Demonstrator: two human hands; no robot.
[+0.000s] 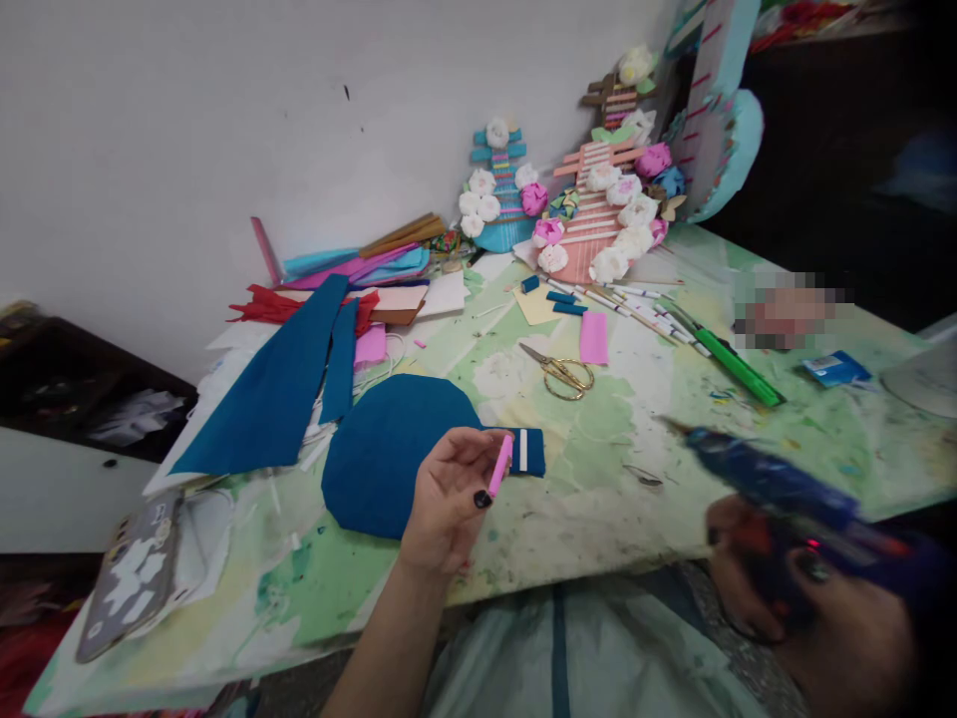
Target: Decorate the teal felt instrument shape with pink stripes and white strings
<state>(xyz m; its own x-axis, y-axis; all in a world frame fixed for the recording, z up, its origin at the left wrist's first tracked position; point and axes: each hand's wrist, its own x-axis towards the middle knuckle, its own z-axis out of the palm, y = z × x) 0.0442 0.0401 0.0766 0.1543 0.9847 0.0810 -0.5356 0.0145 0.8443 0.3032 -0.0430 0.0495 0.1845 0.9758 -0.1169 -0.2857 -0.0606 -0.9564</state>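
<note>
Between the thumb and fingers of my left hand [453, 489] is a small pink strip [501, 465], held upright. Beneath that hand lies a dark blue rounded cutout [374, 449] with a short neck; a white strip [523, 450] crosses the neck's end. My right hand [814, 598], blurred at the right, grips a blue glue gun [778, 474]. Its nozzle points left over the table, apart from the cutout, and a red light glows near the handle. Gold-handled scissors [568, 379] lie beyond the neck, beside a pink paper piece [594, 339].
Blue sheets [276, 389] and coloured papers cover the left side. A phone [131, 578] lies at the front left corner. Decorated guitar shapes [594, 219] lean at the back wall. A green cutter [737, 364], several pens [650, 314] and a blue packet [835, 369] lie to the right.
</note>
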